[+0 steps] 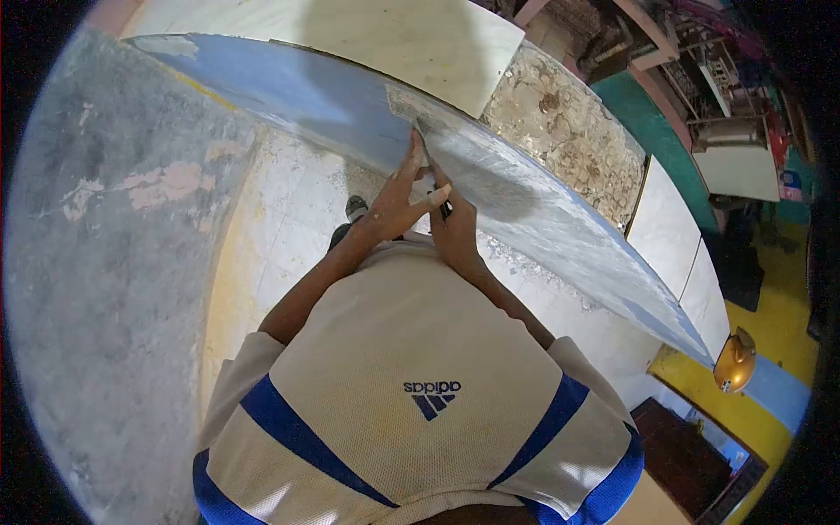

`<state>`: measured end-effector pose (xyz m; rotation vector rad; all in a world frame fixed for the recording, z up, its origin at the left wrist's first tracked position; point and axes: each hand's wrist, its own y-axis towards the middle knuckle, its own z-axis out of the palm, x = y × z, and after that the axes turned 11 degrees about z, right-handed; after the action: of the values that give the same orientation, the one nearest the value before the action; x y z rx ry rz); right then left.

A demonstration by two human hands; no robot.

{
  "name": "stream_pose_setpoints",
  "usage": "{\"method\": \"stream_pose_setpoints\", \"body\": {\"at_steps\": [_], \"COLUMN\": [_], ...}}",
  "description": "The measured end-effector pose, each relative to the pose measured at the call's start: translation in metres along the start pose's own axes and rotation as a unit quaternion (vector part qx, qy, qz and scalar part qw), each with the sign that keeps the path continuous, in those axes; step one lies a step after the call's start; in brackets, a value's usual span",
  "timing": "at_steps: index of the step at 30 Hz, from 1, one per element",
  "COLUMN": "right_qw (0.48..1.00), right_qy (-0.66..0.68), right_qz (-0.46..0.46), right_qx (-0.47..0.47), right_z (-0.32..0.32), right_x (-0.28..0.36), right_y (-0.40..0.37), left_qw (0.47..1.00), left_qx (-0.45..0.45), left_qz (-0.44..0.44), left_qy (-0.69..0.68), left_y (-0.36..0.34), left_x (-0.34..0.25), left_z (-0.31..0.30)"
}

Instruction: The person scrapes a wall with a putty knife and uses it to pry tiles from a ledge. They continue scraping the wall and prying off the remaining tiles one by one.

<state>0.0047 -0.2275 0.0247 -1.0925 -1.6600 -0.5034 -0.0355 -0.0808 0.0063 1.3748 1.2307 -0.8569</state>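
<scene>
Against the blue-painted wall surface [332, 96], my right hand [454, 223] is closed around the black handle [445, 209] of a scraper [426, 156]. Its narrow blade points up at the wall, and the blade's tip is partly hidden by fingers. My left hand [392, 206] lies along the blade, fingers pressed together on it and thumb reaching across to the right hand. Around the blade is a grey-white scraped patch [490, 162], bordered by remaining blue paint.
Pale slabs [411, 39] line the wall's top, with a rough, broken stretch [569, 122] between them. White debris lies on the tiled floor [297, 192] by my shoe [356, 208]. A grey wall [105, 262] stands left. A golden round object [735, 360] is at the right end.
</scene>
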Motion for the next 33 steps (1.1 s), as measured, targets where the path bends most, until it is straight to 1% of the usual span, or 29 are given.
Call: {"method": "stream_pose_setpoints", "body": {"at_steps": [2,3,4,6,7,10,11,14,17,18,20,23,26,29,32,33], "right_qw": [1.000,0.997,0.997,0.997,0.996,0.995,0.992,0.992,0.995,0.994,0.992,0.989,0.990,0.994,0.994,0.996], "right_qy": [-0.003,-0.040,-0.037,-0.029,0.017,0.035,0.008,-0.011,0.005,-0.009,-0.034,-0.017,0.015,0.002,0.005,0.007], "right_qz": [-0.014,-0.070,-0.063,-0.048,-0.055,-0.093,-0.118,-0.106,-0.076,-0.083,-0.097,-0.114,-0.118,-0.092,-0.097,-0.078], "right_qx": [0.010,0.000,-0.020,-0.056,-0.065,-0.026,-0.051,-0.074,-0.064,-0.068,-0.077,-0.090,-0.071,-0.053,-0.056,-0.053], "right_z": [0.012,0.015,0.018,0.024,0.009,0.001,0.003,-0.003,-0.007,-0.006,-0.003,0.004,0.011,0.022,0.032,0.034], "right_x": [-0.012,-0.011,-0.016,-0.029,-0.010,-0.020,-0.023,-0.015,-0.022,-0.025,-0.032,-0.022,-0.016,-0.014,-0.016,-0.015], "right_y": [0.002,0.002,0.006,0.009,0.006,0.005,0.003,-0.015,-0.015,-0.015,-0.014,-0.014,-0.007,0.001,0.004,0.005], "left_qw": [0.996,0.996,0.996,0.996,0.996,0.996,0.996,0.997,0.998,0.999,0.998,0.997,0.997,0.996,0.999,0.999], "left_qx": [-0.013,-0.023,-0.034,-0.055,-0.067,-0.092,-0.088,-0.059,-0.034,-0.025,-0.029,-0.039,-0.044,-0.040,-0.020,-0.011], "left_qz": [-0.057,-0.055,-0.053,-0.068,-0.056,-0.021,-0.017,-0.011,0.000,0.006,0.018,0.023,0.012,-0.010,-0.002,0.007], "left_qy": [-0.062,-0.061,-0.060,-0.025,-0.018,-0.010,-0.013,-0.040,-0.048,-0.046,-0.047,-0.059,-0.064,-0.073,-0.046,-0.029], "left_y": [0.000,0.001,0.003,0.006,0.003,0.001,-0.001,-0.008,-0.011,-0.009,-0.010,-0.009,-0.008,-0.009,-0.009,-0.009], "left_x": [0.007,0.009,0.007,-0.007,-0.006,-0.005,-0.007,-0.010,-0.004,-0.005,-0.007,-0.003,0.002,0.006,0.005,0.004], "left_z": [-0.006,-0.010,-0.015,-0.005,0.004,0.027,0.028,0.031,0.032,0.032,0.031,0.027,0.022,0.007,-0.005,-0.008]}}
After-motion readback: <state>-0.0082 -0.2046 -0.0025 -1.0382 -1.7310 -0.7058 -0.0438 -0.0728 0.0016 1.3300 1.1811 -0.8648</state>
